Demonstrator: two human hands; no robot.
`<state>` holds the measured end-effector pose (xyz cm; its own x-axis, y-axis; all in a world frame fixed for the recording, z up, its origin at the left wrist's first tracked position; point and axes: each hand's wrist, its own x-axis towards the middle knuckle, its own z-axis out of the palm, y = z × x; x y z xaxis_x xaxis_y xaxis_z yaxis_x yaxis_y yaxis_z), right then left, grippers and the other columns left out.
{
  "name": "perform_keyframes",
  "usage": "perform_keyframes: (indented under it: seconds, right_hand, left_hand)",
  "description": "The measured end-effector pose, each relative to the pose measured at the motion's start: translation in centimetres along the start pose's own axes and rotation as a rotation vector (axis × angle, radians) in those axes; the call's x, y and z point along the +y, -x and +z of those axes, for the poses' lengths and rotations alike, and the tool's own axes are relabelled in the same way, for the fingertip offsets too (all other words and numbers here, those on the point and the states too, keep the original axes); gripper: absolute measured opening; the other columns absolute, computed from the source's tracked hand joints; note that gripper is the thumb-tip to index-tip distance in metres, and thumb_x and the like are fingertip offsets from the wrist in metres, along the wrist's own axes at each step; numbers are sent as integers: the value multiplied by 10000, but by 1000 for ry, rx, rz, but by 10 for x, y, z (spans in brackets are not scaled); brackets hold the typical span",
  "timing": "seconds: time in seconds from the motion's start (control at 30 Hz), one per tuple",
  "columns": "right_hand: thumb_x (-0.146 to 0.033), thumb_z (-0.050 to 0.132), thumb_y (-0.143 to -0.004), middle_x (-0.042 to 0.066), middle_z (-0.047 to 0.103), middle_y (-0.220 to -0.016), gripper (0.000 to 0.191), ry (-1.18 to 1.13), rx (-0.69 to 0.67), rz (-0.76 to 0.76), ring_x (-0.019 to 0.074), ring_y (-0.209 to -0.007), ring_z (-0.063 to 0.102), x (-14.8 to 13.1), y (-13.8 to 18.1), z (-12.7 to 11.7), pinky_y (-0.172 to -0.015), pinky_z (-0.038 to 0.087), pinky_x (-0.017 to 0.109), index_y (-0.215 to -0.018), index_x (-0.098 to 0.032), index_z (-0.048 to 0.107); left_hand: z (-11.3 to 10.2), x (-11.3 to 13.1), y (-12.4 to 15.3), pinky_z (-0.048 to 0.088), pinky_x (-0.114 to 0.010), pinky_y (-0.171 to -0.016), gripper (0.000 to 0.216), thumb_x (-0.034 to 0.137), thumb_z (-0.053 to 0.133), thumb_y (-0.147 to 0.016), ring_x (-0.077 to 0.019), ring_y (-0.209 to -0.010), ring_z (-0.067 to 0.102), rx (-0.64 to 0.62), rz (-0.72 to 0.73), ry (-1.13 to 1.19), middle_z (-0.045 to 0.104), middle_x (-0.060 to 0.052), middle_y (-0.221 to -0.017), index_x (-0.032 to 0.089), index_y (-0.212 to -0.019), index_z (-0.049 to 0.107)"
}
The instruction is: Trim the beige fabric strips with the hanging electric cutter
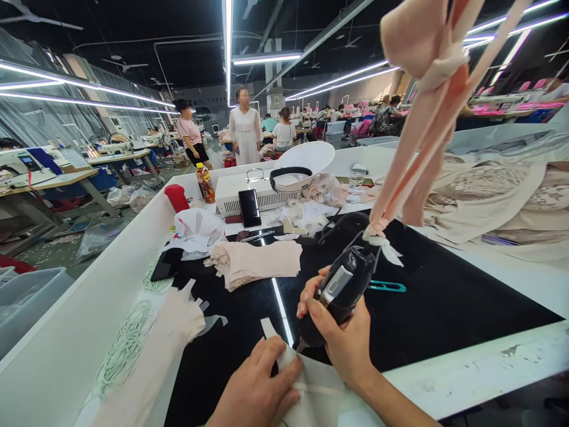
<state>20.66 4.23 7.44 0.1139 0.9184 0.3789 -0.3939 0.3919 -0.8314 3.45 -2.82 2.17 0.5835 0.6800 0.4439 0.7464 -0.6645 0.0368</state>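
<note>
My right hand (340,332) is closed around a black handheld electric tool (342,284) with a silver plate on its side. Its narrow tip points down at the edge of a pale fabric piece (311,379). My left hand (262,379) pinches and presses that fabric against the black glossy work surface (427,308), close to the tip. Knotted peach fabric strips (413,136) hang from above and tie to the tool's upper end. Teal thread snips (387,286) lie just right of the tool.
A stack of pale cut pieces (258,261) lies ahead. Beyond it are a phone (249,207), a white vented box (231,193), a visor (306,163) and a drink bottle (205,182). Green cord coils (127,344) lie left; heaped fabric (498,196) lies right. Several people are farther back.
</note>
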Motion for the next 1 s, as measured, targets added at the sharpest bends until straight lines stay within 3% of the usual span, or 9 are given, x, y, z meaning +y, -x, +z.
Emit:
perform_keyframes:
  seconds: [0.13,0.47,0.63,0.73,0.83,1.0]
  right_hand:
    - [-296,849,-887,-37,688,-809,362,-9,-19,-5,130,-597,642,2,-1,4,-580,591,268,-1129,-275,579]
    - [-298,835,-892,-37,682,-823,370,-6,3,6,141,-603,645,7,-5,8,-594,599,291,-1143,-276,564]
    - [-276,834,-898,-36,691,-827,371,-26,-57,-2,134,-596,640,10,-5,9,-563,582,264,-1146,-275,559]
    - [-280,812,-925,-34,696,-853,342,1,-80,18,128,-610,651,9,-4,10,-572,589,256,-1156,-281,559]
    - [-275,806,-928,-36,694,-848,332,17,-59,18,123,-606,656,8,-3,10,-579,598,250,-1152,-280,561]
    - [-255,837,-881,-34,690,-819,363,3,-34,-10,125,-601,645,9,-3,12,-580,604,248,-1126,-271,570]
  left_hand:
    - [5,1,2,665,-325,-906,314,346,421,-1131,-245,-1063,744,26,4,-6,662,-128,-1184,205,-1266,668]
    - [16,-3,12,630,-342,-1006,323,315,645,-1041,-289,-1244,688,-10,-22,5,618,-138,-1309,237,-1354,644]
    - [30,-1,15,632,-377,-1014,278,352,602,-1060,-295,-1260,659,107,-92,52,582,-129,-1301,269,-1317,667]
    - [21,-1,11,631,-352,-1013,297,343,630,-1054,-283,-1242,674,34,-67,65,604,-126,-1285,256,-1337,657]
    - [6,-4,8,635,-312,-994,256,328,527,-1104,-250,-1192,703,24,-34,68,643,-132,-1237,202,-1282,660]
    - [-6,-11,3,609,-327,-1071,269,258,415,-1138,-216,-1248,687,16,-126,125,674,-123,-1304,168,-1284,622]
